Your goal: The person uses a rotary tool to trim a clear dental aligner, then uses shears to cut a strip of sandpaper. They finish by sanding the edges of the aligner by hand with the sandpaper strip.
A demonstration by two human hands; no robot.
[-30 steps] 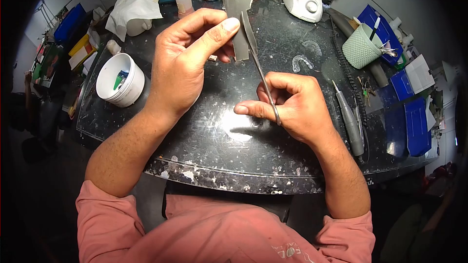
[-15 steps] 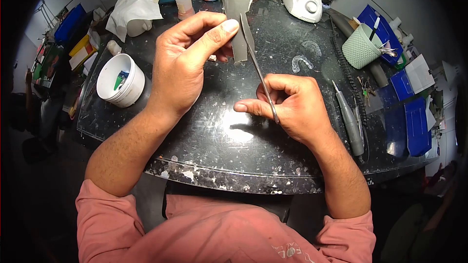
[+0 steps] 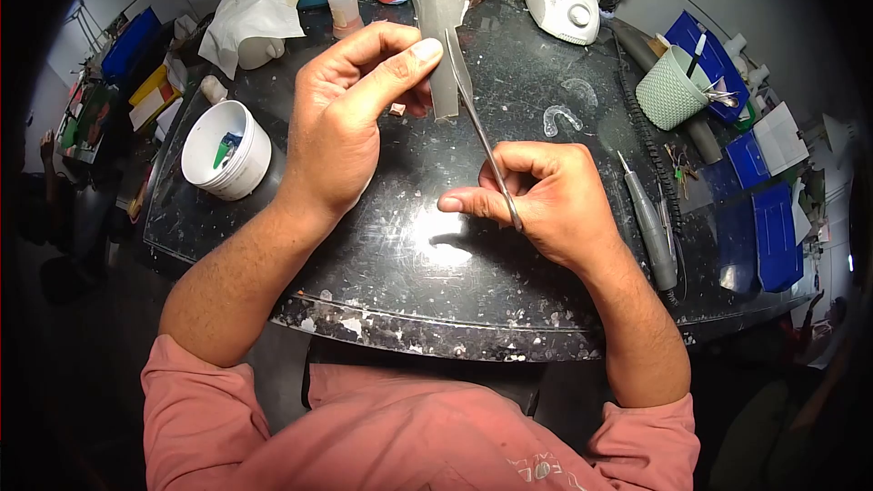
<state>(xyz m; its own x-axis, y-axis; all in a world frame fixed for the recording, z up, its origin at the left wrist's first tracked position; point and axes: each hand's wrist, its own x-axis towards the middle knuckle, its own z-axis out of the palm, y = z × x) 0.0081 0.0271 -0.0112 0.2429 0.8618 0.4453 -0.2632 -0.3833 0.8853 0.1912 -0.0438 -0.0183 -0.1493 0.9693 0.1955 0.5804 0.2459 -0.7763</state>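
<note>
My left hand (image 3: 350, 100) pinches a grey, paper-like strip (image 3: 440, 9) between thumb and fingers, holding it upright over the bench. The strip is wide at the top, with a ragged right edge, and narrower below. My right hand (image 3: 555, 195) is closed around the handle of slim metal scissors (image 3: 479, 127), seen edge-on. Their blades point up and lie along the strip's right edge, just beside my left thumb. My right thumb stretches out to the left, and the other fingers curl, partly hidden. A small pinkish block (image 3: 397, 110) lies close by my left fingers.
A white tub (image 3: 245, 168) with small items stands left. Two clear dental aligners (image 3: 562, 120) lie right of the strip. Farther right are a grey handpiece (image 3: 650, 227), keys (image 3: 682, 164) and a woven cup (image 3: 668, 91). A dropper bottle (image 3: 344, 9) and white machine (image 3: 564, 5) stand behind.
The strip and my left hand have shifted very slightly, and more of the small pinkish block shows. The scissors stay at the strip's right edge, in nearly the same pose.
</note>
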